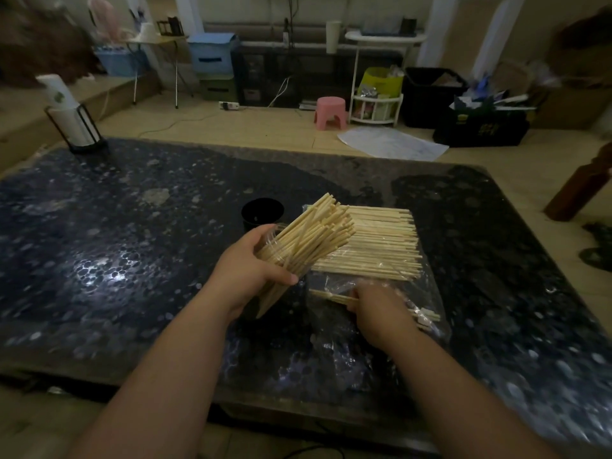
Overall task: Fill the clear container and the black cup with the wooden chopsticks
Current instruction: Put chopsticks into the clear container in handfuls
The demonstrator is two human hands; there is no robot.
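My left hand (251, 270) grips the clear container (281, 260), tilted toward the right and packed with many wooden chopsticks (318, 230) whose ends fan out of its mouth. A black cup (262, 212) stands upright just behind it, and I see nothing inside. A flat pile of loose chopsticks (381, 246) lies on a clear plastic bag (427, 313) to the right. My right hand (377, 309), blurred, rests on the bag with its fingers curled round a few chopsticks (331, 297) at the pile's near edge.
The dark speckled table (132, 243) reaches its far edge behind the cup. A black holder with a white roll (74, 122) stands at the far left corner. A brown wooden piece (576, 190) juts in at the right. Floor clutter lies beyond.
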